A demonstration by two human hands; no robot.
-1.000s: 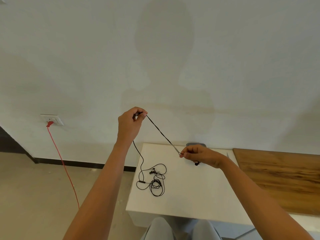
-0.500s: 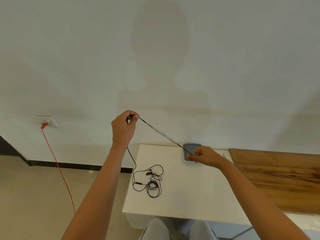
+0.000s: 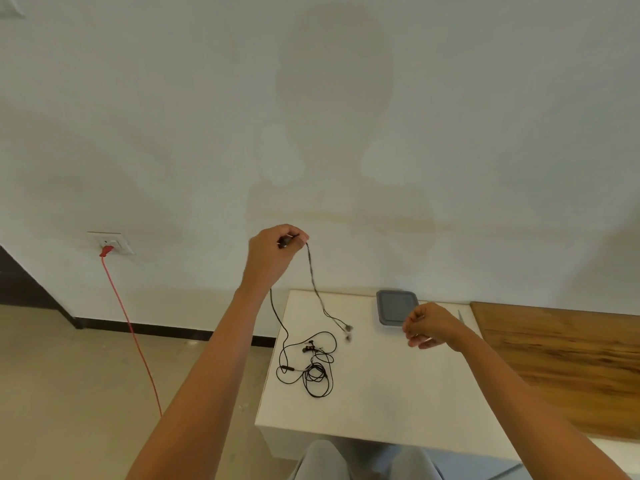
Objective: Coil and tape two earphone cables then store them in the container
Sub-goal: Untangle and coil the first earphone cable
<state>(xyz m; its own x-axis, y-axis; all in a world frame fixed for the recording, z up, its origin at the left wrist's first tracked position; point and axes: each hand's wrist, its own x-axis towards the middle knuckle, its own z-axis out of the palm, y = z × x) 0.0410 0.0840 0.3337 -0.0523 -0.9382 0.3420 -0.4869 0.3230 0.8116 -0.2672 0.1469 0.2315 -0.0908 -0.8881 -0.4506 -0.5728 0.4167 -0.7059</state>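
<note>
earphone cable [image 3: 314, 373] on table [image 3: 398, 400]: black | table: white | container [image 3: 394, 304] on table: grey | board [image 3: 561, 358] right of table: brown wood grain | cord [image 3: 131, 327] left of table: red | wall [image 3: 173, 133] behind table: off-white, blotchy

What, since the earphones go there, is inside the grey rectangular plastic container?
Nothing inside can be seen: the grey rectangular plastic container appears closed by its lid, which covers any contents.
</note>
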